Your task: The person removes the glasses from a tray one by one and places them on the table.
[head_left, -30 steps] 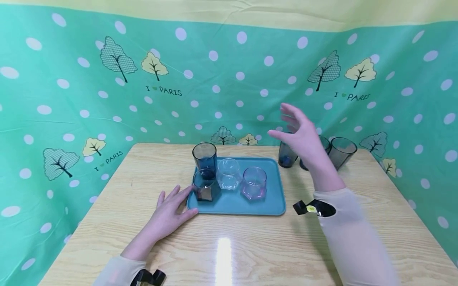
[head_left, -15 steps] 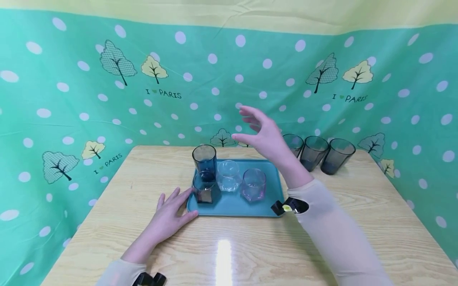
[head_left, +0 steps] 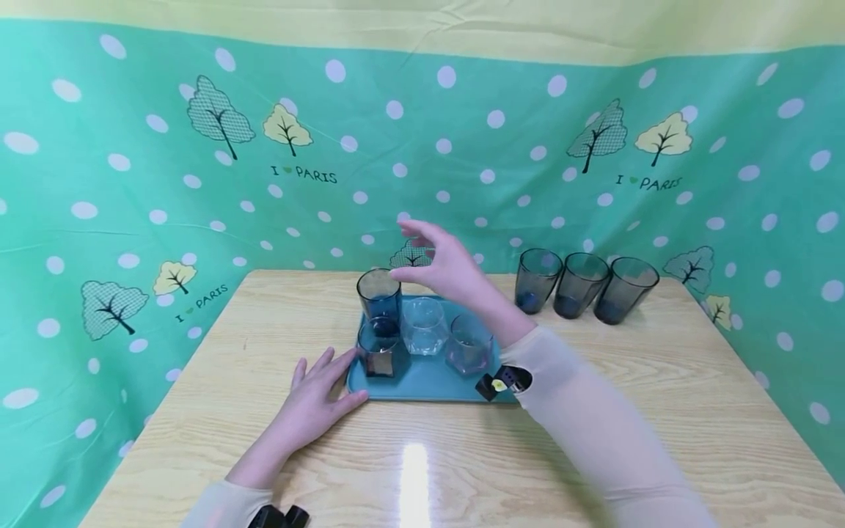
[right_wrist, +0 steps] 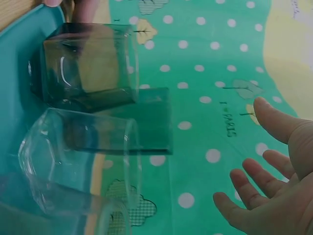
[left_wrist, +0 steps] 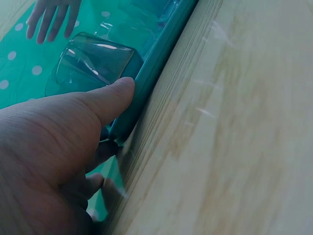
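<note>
On the blue tray point(head_left: 429, 387) stand a tall dark blue glass point(head_left: 381, 297) at the back left, a short smoky glass point(head_left: 378, 356) in front of it, a clear faceted glass point(head_left: 424, 326) and a pinkish faceted glass point(head_left: 469, 345). My right hand point(head_left: 445, 268) is raised over the tray's back edge, fingers spread and bent, thumb tip close by the tall glass's rim; it holds nothing. At the tray's front left corner my left hand point(head_left: 313, 403) rests with fingers extended, and its thumb point(left_wrist: 115, 95) lies against the rim.
Three tall tinted glasses stand in a row at the table's back right: one nearest the tray point(head_left: 536, 282), a middle glass point(head_left: 579, 286) and an outer glass point(head_left: 623, 291). A green dotted curtain point(head_left: 370, 183) hangs behind the wooden table point(head_left: 330, 477).
My right hand has moved left, from in front of the row of tall glasses to over the tray beside the tall blue glass. The left hand stays at the tray's corner.
</note>
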A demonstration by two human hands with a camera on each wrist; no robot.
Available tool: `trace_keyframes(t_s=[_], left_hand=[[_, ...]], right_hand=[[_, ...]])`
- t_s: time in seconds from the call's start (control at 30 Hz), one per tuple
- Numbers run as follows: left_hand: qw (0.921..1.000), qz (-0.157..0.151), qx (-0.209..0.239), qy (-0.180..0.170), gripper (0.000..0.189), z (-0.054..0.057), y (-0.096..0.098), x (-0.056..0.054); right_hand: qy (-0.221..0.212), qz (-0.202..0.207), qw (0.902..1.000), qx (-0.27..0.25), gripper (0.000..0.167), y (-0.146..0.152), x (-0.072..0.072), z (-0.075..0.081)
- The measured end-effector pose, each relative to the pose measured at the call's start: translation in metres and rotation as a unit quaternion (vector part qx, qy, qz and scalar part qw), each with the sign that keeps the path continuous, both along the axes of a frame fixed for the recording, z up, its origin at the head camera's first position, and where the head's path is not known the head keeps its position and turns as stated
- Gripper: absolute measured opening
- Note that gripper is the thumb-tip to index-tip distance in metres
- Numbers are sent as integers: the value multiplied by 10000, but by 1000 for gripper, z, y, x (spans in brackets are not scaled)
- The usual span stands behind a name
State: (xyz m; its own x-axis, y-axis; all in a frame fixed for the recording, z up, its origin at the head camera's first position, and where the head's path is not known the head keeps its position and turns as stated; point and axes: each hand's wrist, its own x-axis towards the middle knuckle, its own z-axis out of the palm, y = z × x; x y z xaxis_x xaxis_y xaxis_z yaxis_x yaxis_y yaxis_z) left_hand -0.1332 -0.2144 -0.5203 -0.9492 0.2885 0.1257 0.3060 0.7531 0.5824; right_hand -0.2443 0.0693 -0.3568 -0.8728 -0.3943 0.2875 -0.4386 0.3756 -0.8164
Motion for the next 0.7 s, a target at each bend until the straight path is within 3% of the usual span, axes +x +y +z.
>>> trace_keyframes(t_s=[0.37, 0.7], left_hand=[[10000, -29, 28, 66, 82, 0, -1, 1], [9999, -46, -18, 124, 82, 0, -1, 1]], right_hand=[[-254, 89, 9957, 890, 85, -28, -5, -18], [-439, 153, 9904, 1304, 92, -35, -13, -30]])
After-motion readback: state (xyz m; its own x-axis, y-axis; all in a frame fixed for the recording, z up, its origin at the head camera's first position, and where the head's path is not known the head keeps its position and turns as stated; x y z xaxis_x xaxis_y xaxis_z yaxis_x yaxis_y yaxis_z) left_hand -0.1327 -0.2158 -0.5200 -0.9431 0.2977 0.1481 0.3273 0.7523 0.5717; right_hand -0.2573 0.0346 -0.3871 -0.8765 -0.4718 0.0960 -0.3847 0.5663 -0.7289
